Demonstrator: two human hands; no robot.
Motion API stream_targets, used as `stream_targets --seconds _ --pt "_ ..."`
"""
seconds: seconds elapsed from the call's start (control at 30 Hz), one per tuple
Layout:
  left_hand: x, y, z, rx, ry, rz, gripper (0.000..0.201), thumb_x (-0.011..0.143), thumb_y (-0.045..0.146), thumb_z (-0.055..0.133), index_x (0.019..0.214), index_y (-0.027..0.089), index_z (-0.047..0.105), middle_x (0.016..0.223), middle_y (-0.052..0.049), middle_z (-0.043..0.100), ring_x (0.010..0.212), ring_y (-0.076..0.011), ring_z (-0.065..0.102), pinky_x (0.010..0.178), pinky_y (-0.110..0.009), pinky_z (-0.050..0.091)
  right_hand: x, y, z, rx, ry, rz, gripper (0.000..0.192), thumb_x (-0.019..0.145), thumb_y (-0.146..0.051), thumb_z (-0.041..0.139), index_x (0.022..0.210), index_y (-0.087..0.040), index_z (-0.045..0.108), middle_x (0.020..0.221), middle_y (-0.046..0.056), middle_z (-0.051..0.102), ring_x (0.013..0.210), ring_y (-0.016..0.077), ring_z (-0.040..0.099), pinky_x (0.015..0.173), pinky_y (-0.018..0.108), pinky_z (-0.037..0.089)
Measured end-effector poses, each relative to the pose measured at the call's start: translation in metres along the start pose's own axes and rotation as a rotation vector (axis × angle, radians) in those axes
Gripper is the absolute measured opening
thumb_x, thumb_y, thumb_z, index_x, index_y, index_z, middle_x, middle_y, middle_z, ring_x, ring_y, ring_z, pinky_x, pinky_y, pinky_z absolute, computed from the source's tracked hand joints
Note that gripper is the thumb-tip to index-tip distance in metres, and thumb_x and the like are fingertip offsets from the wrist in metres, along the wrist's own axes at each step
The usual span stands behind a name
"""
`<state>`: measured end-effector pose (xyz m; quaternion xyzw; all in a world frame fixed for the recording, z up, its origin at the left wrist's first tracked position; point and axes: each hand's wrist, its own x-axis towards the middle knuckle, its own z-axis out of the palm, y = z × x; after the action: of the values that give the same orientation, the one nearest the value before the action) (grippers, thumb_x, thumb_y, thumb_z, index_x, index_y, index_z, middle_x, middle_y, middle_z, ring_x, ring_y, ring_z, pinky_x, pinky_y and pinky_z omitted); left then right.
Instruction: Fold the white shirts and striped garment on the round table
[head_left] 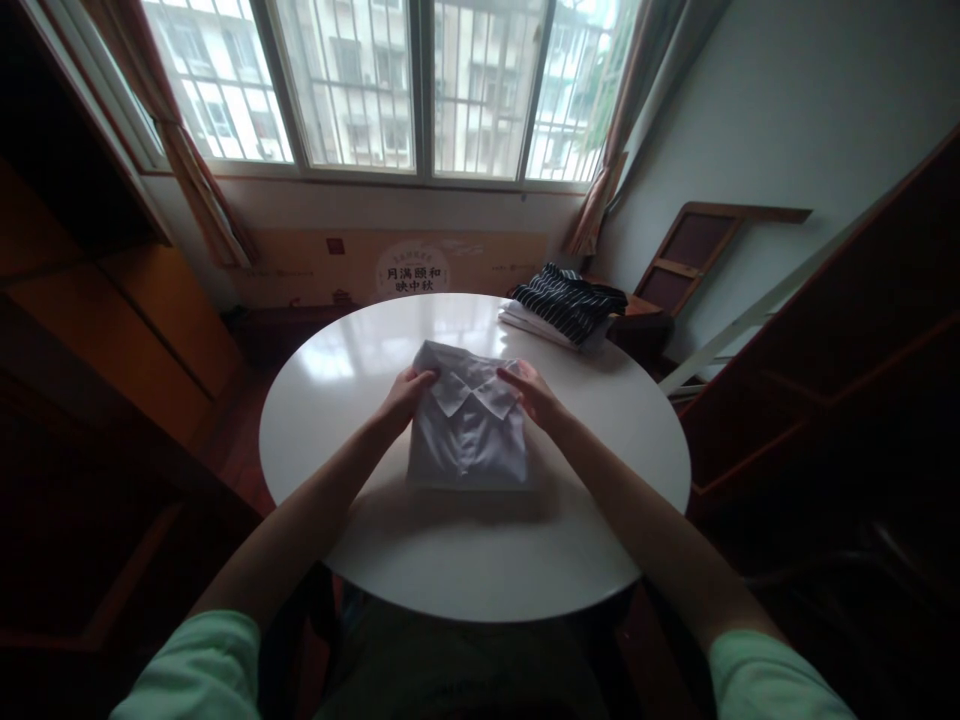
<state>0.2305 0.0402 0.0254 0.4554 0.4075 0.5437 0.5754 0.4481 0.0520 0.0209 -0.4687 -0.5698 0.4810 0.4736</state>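
Observation:
A white collared shirt (472, 440), folded into a neat rectangle with its collar and button front facing up, is at the middle of the round white table (360, 540). My left hand (407, 392) grips its upper left edge, thumb on top and the other fingers mostly hidden. On the opposite side, my right hand (531, 392) holds the upper right edge near the collar, its thumb also on top. Whether the shirt's far end is raised off the table I cannot tell.
At the table's far right lies a pile of folded clothes, a black-and-white striped garment (566, 302) over white cloth (536, 325). Behind the table a long printed box (300, 270) stands below the barred window. A wooden chair (694, 250) is at the right wall.

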Motion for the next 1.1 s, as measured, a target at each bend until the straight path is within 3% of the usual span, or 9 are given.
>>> stream_targets --seconds 0.1,0.17,0.37,0.43,0.57,0.73,0.97,1.1 --pt "-0.004 0.014 0.0 -0.025 0.065 0.17 0.039 0.066 0.04 0.065 0.095 0.013 0.059 0.072 -0.004 0.065 0.062 -0.0153 0.059 0.057 -0.026 0.047 -0.013 -0.017 0.006 0.051 -0.239 0.007 0.056 0.071 -0.048 0.061 0.118 -0.018 0.052 0.116 0.011 0.059 0.101 0.024 0.058 0.08 0.034 0.051" --pt "-0.006 0.023 -0.004 -0.044 0.108 0.264 0.043 0.067 0.042 0.065 0.099 0.014 0.057 0.077 -0.005 0.066 0.068 -0.0164 0.061 0.059 -0.026 0.049 -0.021 -0.025 0.013 0.067 -0.325 -0.008 0.057 0.066 -0.043 0.067 0.116 -0.019 0.053 0.114 0.01 0.06 0.102 0.0245 0.058 0.083 0.036 0.051" --pt "-0.001 0.031 -0.025 -0.117 0.188 0.369 0.038 0.065 0.042 0.069 0.091 0.017 0.059 0.079 -0.003 0.068 0.068 -0.0147 0.063 0.06 -0.025 0.051 -0.019 -0.013 0.021 0.038 -0.249 -0.049 0.096 0.048 -0.027 0.082 0.132 -0.025 0.034 0.115 0.01 0.055 0.093 0.0239 0.059 0.08 0.044 0.052" --pt "0.002 0.03 -0.029 -0.136 0.196 0.37 0.037 0.064 0.041 0.07 0.09 0.017 0.06 0.077 -0.003 0.068 0.067 -0.0149 0.063 0.058 -0.025 0.052 -0.016 -0.005 0.019 0.04 -0.29 -0.057 0.099 0.047 -0.024 0.082 0.132 -0.028 0.032 0.117 0.009 0.053 0.088 0.0222 0.06 0.075 0.042 0.054" --pt "0.004 0.029 -0.032 -0.143 0.208 0.341 0.038 0.061 0.041 0.072 0.087 0.016 0.06 0.073 -0.003 0.068 0.068 -0.0166 0.065 0.058 -0.026 0.052 -0.014 0.001 0.015 0.088 -0.397 -0.084 0.08 0.049 -0.02 0.08 0.12 -0.03 0.045 0.114 0.005 0.055 0.08 0.0182 0.062 0.068 0.037 0.056" --pt "0.004 0.031 -0.032 -0.165 0.195 0.298 0.042 0.06 0.043 0.072 0.089 0.014 0.061 0.072 -0.004 0.068 0.072 -0.0188 0.065 0.062 -0.029 0.054 -0.013 -0.005 0.006 0.145 -0.459 -0.087 0.052 0.056 -0.021 0.076 0.105 -0.023 0.059 0.103 0.003 0.063 0.084 0.0182 0.062 0.075 0.036 0.053" --pt "0.006 0.02 -0.03 -0.182 0.156 0.226 0.047 0.063 0.046 0.07 0.096 0.013 0.059 0.079 -0.006 0.068 0.079 -0.0215 0.065 0.066 -0.031 0.054 -0.021 -0.011 0.019 0.334 -0.394 0.039 0.045 0.059 -0.031 0.075 0.101 -0.021 0.061 0.098 0.004 0.067 0.086 0.0189 0.063 0.076 0.033 0.051" --pt "0.003 0.013 -0.019 -0.199 -0.03 0.169 0.05 0.068 0.051 0.064 0.101 0.014 0.058 0.084 -0.009 0.068 0.084 -0.0231 0.064 0.069 -0.033 0.053 -0.026 -0.006 0.033 0.45 -0.199 0.086 0.039 0.06 -0.038 0.074 0.092 -0.017 0.063 0.086 0.004 0.069 0.074 0.0182 0.063 0.07 0.033 0.052"
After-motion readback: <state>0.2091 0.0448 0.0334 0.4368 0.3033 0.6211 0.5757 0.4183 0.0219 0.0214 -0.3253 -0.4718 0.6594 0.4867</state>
